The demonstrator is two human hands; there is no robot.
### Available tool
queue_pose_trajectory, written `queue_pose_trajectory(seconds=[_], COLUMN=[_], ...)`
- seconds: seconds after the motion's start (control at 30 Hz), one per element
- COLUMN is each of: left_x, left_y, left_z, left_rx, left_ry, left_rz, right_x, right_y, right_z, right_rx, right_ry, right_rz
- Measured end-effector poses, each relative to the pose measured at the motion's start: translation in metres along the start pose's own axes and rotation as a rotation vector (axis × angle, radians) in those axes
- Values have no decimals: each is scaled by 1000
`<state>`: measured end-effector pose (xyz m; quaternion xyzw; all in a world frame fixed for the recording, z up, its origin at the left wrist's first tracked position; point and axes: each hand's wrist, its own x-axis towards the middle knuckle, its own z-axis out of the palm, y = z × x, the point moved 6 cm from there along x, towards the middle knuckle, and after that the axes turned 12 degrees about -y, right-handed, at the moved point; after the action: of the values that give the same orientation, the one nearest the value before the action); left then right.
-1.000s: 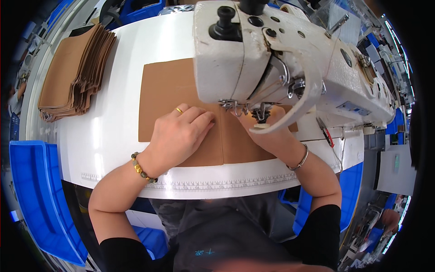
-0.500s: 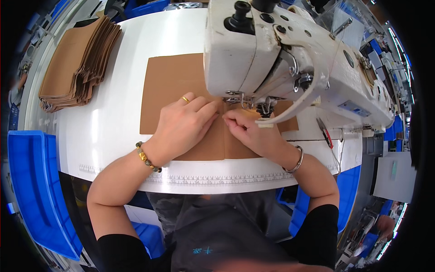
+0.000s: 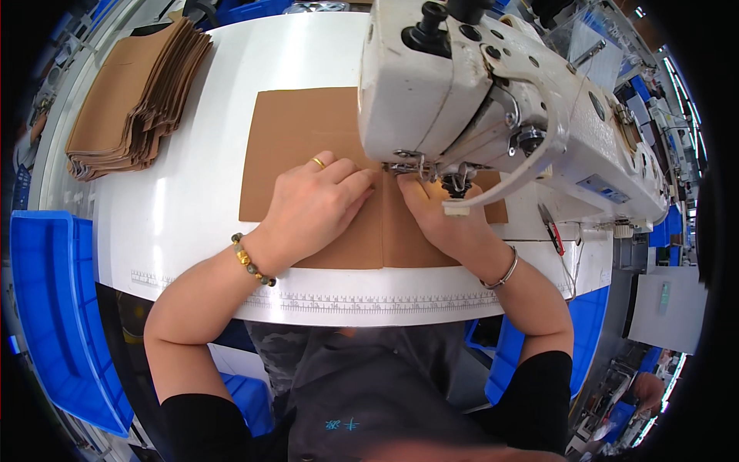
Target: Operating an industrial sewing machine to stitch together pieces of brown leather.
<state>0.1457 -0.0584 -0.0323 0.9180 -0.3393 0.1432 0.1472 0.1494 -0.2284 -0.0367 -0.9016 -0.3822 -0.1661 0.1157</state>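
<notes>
Brown panel (image 3: 304, 123) lies flat on the desk (image 3: 192, 185), partly beneath the sewing machine (image 3: 431, 96). The left hand (image 3: 319, 204) rests on it, half curled; the right hand (image 3: 446, 223) is just beside, partly hidden by the machine. Whether either pinches the panel, I cannot tell. A brown stack (image 3: 123, 100) sits to the left, red-handled snips (image 3: 553, 231) to the right.

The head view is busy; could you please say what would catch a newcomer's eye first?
The white sewing machine dominates the upper right. At the centre, the left hand and right hand rest on a brown sheet partly beneath it. A stack of brown pieces lies at upper left.
</notes>
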Motion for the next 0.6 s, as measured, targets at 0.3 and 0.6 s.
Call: queue_pose_trajectory(seconds=[0.3, 0.6], left_x=[4, 2], left_y=[4, -11], left_z=[5, -2], left_rx=[-101, -10], left_ry=[4, 50], left_rz=[91, -35], right_x=[-9, -15], right_y=[-3, -18], right_z=[22, -3], right_rx=[559, -173], right_ry=[-295, -345], right_rz=[103, 3])
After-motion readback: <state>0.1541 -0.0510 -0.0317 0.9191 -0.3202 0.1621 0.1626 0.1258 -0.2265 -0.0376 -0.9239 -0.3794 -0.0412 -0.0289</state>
